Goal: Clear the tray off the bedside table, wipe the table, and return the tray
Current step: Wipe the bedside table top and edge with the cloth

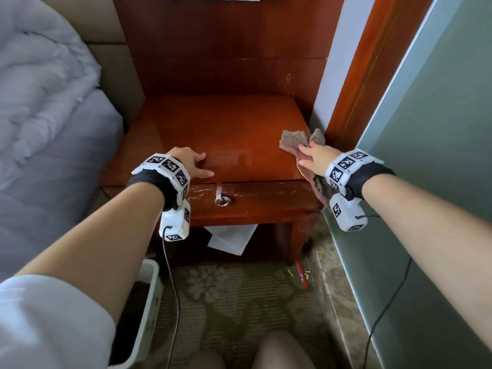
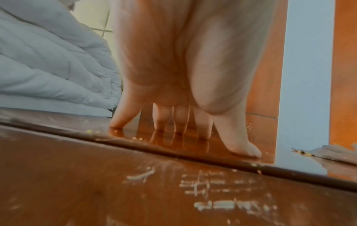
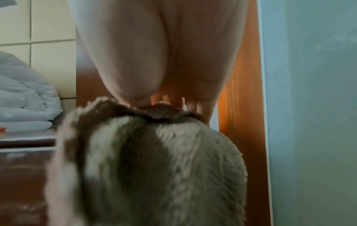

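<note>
The red-brown bedside table (image 1: 213,129) has a glossy top, and no tray is in view. My left hand (image 1: 193,163) rests on the front left of the top, its straight fingertips (image 2: 201,131) spread on the wood and holding nothing. My right hand (image 1: 314,155) is at the table's front right corner and grips a bunched brown-grey cloth (image 1: 291,141) against the top. Part of the cloth hangs over the front edge below my wrist. In the right wrist view the cloth (image 3: 164,168) fills the lower frame and hides most of my right hand (image 3: 144,53) beyond the palm.
A bed with a white duvet (image 1: 40,115) lies close on the left. A frosted glass panel (image 1: 439,155) and wooden door frame (image 1: 354,89) stand tight on the right. The drawer has a ring pull (image 1: 223,201). Paper (image 1: 231,238) lies under the table, a white bin (image 1: 149,302) by my left arm.
</note>
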The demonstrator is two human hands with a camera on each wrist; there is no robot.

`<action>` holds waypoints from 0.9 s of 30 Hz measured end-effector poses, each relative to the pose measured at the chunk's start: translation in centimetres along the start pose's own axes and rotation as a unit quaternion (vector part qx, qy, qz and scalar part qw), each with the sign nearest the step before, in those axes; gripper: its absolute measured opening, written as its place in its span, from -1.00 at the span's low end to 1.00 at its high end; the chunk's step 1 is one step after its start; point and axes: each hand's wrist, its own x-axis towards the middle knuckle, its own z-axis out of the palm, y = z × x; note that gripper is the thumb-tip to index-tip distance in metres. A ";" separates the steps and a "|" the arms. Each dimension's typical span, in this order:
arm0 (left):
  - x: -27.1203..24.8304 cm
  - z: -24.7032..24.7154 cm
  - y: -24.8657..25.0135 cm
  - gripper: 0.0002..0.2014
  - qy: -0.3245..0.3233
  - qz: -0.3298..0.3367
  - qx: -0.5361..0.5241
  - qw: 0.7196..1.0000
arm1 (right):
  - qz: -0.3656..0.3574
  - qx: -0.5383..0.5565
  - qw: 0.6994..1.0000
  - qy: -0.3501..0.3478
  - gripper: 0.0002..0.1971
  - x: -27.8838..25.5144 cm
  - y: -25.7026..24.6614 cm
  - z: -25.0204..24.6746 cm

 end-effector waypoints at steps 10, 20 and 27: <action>-3.9 1.2 -0.8 -0.39 0.034 -0.013 -0.040 0.999 | -0.004 0.009 0.999 0.047 -0.46 -4.9 -2.6 2.3; -5.2 2.5 -0.7 -0.27 0.055 -0.017 -0.085 0.995 | -0.108 0.031 0.993 0.019 -0.47 -4.2 -10.8 1.8; -5.0 -0.1 4.6 -0.43 0.088 0.061 -0.058 0.993 | -0.056 0.183 0.975 0.110 -0.49 -3.9 -5.0 0.2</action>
